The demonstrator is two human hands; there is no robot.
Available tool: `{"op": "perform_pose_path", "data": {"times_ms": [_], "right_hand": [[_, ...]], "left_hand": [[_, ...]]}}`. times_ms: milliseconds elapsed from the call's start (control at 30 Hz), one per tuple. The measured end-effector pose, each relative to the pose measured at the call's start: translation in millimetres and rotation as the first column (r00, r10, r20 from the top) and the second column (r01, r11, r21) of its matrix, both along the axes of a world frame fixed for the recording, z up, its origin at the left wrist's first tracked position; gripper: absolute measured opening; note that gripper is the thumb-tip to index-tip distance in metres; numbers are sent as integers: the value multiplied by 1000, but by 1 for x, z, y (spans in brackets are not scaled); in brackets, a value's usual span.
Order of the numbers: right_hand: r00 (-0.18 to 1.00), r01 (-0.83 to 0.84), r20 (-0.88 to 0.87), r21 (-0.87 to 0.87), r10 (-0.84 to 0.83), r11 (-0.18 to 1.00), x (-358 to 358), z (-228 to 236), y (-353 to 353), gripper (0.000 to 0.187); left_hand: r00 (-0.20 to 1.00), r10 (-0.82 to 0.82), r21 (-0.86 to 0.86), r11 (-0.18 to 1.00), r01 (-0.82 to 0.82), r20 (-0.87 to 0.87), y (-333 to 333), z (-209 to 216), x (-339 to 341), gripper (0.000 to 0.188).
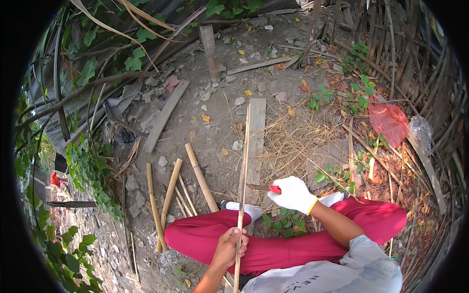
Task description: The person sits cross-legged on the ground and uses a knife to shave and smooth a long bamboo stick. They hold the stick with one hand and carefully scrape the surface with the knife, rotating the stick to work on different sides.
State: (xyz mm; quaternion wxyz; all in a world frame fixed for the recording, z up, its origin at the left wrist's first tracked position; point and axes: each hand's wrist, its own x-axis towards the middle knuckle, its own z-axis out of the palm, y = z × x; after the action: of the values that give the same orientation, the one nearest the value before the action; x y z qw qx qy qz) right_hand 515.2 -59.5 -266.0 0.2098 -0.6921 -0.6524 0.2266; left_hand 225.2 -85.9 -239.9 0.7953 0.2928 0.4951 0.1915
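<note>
My bare left hand (231,247) is closed around a long, thin bamboo strip (245,161), which stretches away from my lap over the ground. In a white glove with a yellow cuff, my right hand (293,194) grips a knife (259,187) by its red handle. The dark blade points left, its tip close to the strip; whether it touches cannot be made out. Beneath the strip lies a flat grey board (257,141). My crossed legs in dark red trousers (288,246) are under both hands.
Several bamboo pieces (198,171) lean at my left knee. A plank (166,115) and a short wooden post (209,53) are farther left. Dry straw (298,134) covers the ground ahead. At right are a red plastic bag (387,122), clear plastic (420,132) and a woven stick fence (415,53).
</note>
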Motion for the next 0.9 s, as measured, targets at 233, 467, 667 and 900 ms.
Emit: {"op": "perform_pose_path", "data": {"times_ms": [233, 467, 667, 900], "right_hand": [[994, -42, 101, 52, 36, 998, -25, -8, 13, 22], [988, -21, 152, 61, 11, 998, -30, -6, 12, 20], [975, 7, 221, -23, -2, 1000, -24, -14, 21, 18], [977, -2, 213, -104, 24, 995, -40, -18, 36, 20]], "left_hand": [[1000, 7, -28, 1000, -7, 2, 12, 6, 23, 29], [999, 28, 82, 996, -26, -24, 11, -3, 37, 30], [1000, 21, 74, 997, -20, -12, 7, -2, 45, 31], [991, 66, 133, 990, -51, -114, 0, -4, 42, 31]]}}
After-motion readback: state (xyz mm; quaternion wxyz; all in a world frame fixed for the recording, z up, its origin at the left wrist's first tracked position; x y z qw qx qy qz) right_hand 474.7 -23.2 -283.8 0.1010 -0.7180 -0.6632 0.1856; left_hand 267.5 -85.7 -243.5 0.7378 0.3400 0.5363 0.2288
